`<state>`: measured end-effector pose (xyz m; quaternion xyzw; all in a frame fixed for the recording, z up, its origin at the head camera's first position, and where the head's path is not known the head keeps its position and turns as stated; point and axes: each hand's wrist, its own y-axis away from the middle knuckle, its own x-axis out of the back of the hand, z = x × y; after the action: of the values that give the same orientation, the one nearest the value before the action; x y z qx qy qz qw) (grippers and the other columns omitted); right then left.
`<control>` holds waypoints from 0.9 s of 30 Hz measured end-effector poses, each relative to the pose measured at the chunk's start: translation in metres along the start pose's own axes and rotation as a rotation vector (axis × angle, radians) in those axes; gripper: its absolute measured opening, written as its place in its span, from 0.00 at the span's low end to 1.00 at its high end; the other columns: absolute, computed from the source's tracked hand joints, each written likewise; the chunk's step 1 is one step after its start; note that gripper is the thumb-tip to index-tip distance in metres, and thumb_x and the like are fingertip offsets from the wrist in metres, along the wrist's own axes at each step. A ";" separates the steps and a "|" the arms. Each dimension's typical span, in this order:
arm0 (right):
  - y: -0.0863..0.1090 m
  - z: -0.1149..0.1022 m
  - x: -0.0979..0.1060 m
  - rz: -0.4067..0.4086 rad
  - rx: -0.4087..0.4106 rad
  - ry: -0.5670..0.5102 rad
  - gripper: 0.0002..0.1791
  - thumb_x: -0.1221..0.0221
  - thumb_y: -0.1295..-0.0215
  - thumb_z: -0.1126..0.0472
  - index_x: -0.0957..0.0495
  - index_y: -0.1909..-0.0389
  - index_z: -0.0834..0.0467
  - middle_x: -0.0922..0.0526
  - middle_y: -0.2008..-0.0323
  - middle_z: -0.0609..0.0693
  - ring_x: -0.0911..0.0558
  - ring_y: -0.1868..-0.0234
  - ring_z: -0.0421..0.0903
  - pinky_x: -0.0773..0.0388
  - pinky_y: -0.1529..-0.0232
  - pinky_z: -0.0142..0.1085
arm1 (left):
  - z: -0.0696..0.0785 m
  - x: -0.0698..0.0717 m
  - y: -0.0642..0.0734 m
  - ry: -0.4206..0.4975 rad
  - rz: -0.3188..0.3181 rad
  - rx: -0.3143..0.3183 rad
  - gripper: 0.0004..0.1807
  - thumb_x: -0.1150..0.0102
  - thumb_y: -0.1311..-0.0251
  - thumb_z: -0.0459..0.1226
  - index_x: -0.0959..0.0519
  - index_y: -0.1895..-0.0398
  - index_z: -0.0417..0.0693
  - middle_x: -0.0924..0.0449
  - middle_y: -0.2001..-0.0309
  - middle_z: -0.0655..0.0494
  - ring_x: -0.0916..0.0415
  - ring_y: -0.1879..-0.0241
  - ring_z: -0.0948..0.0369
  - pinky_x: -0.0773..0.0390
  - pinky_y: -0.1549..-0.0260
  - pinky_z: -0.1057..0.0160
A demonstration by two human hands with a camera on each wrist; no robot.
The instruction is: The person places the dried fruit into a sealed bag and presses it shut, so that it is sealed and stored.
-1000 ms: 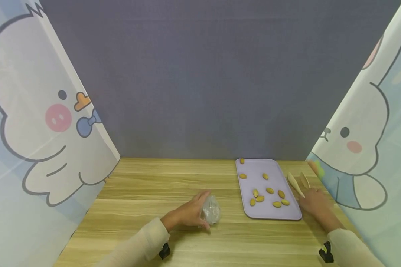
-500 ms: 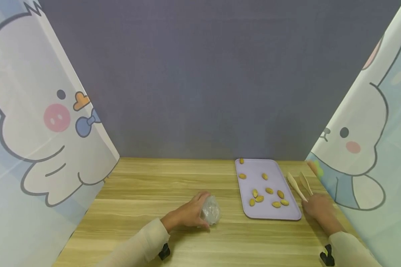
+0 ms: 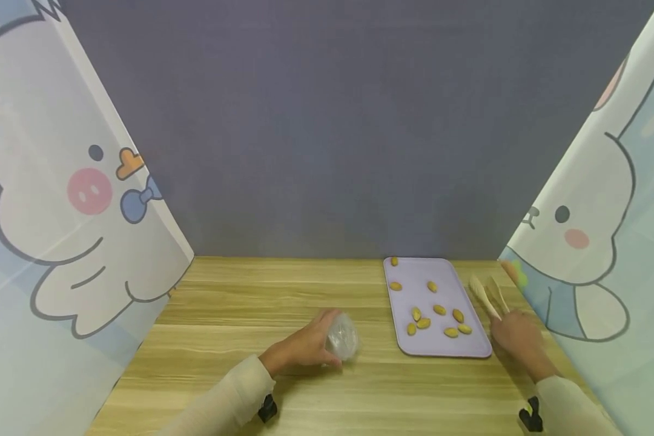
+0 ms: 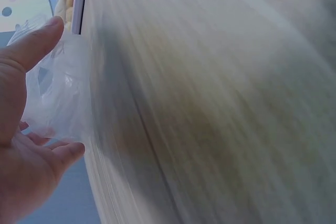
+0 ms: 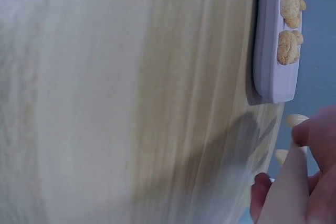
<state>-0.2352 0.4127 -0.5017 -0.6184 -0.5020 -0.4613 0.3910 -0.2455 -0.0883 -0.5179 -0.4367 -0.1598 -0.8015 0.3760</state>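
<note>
My left hand (image 3: 310, 345) is curved around a clear, crinkled plastic bag (image 3: 343, 337) standing on the table. The left wrist view shows the thumb on one side of the bag (image 4: 65, 90) and the fingers on the other. At the right, my right hand (image 3: 520, 339) grips pale wooden tongs (image 3: 484, 297), their two arms spread and pointing away from me. In the right wrist view the handle end of the tongs (image 5: 289, 192) sticks out past the fingers. A lilac tray (image 3: 414, 275) lies just left of the tongs, with several brown almond-like nuts (image 3: 439, 310) scattered on it.
The wood-grain table (image 3: 240, 297) ends at a dark grey backdrop (image 3: 327, 133). Printed cartoon cloths (image 3: 87, 254) slope up along the left and right sides. The right-hand cloth (image 3: 599, 315) is close beside the right hand.
My right hand has shifted slightly and now holds the tongs nearer their handle end, with the tips raised a little. The left hand and bag are nearly still.
</note>
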 end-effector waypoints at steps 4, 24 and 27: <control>-0.002 -0.002 0.002 0.026 -0.006 -0.051 0.32 0.59 0.24 0.52 0.32 0.66 0.83 0.29 0.68 0.78 0.24 0.65 0.74 0.25 0.67 0.62 | -0.002 0.001 -0.001 0.033 0.023 0.009 0.63 0.19 0.55 0.50 0.49 0.21 0.43 0.45 0.24 0.43 0.33 0.32 0.48 0.24 0.38 0.46; -0.006 -0.039 0.006 0.147 0.198 -0.036 0.27 0.48 0.24 0.51 0.26 0.51 0.77 0.20 0.69 0.68 0.19 0.69 0.64 0.24 0.69 0.57 | -0.003 0.006 -0.004 0.178 0.083 0.049 0.58 0.21 0.51 0.51 0.46 0.23 0.44 0.40 0.27 0.48 0.29 0.38 0.53 0.22 0.44 0.54; -0.006 -0.044 0.005 0.128 0.210 -0.044 0.25 0.47 0.25 0.53 0.26 0.58 0.76 0.22 0.73 0.64 0.22 0.72 0.59 0.26 0.72 0.54 | -0.003 0.005 -0.004 0.190 0.081 0.054 0.58 0.20 0.52 0.50 0.47 0.23 0.43 0.40 0.27 0.47 0.29 0.38 0.52 0.22 0.43 0.53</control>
<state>-0.2487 0.3732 -0.4848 -0.6145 -0.5156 -0.3666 0.4713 -0.2522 -0.0896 -0.5158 -0.3544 -0.1272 -0.8188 0.4332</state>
